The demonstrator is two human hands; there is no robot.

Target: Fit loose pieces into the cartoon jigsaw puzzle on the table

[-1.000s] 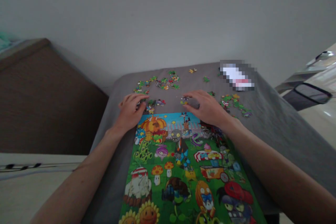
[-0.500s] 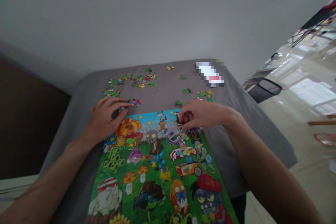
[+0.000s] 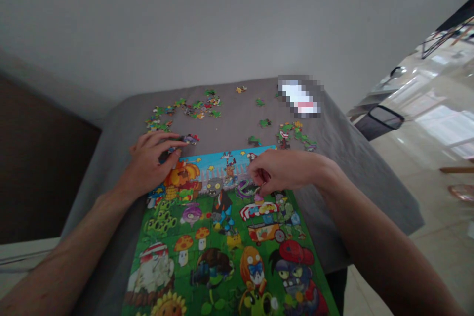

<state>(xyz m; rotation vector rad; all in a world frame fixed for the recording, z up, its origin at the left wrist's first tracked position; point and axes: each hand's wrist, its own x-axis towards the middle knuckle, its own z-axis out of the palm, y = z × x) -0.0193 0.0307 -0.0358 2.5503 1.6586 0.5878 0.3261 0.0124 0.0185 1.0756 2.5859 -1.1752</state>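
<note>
**While the left hand (image 3: 148, 163) lies spread, the right hand (image 3: 285, 170) curls over the puzzle**

Its fingers (image 3: 259, 177) bend down onto the top edge of the jigsaw puzzle (image 3: 222, 237), hiding any pinch. The left fingers (image 3: 163, 144) stay apart, just beside loose pieces (image 3: 190, 138) on the grey cloth (image 3: 237, 118).

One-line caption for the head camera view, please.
Left hand and right hand over the top edge of a Plants vs. Zombies jigsaw puzzle on grey cloth, loose pieces beyond.
</note>
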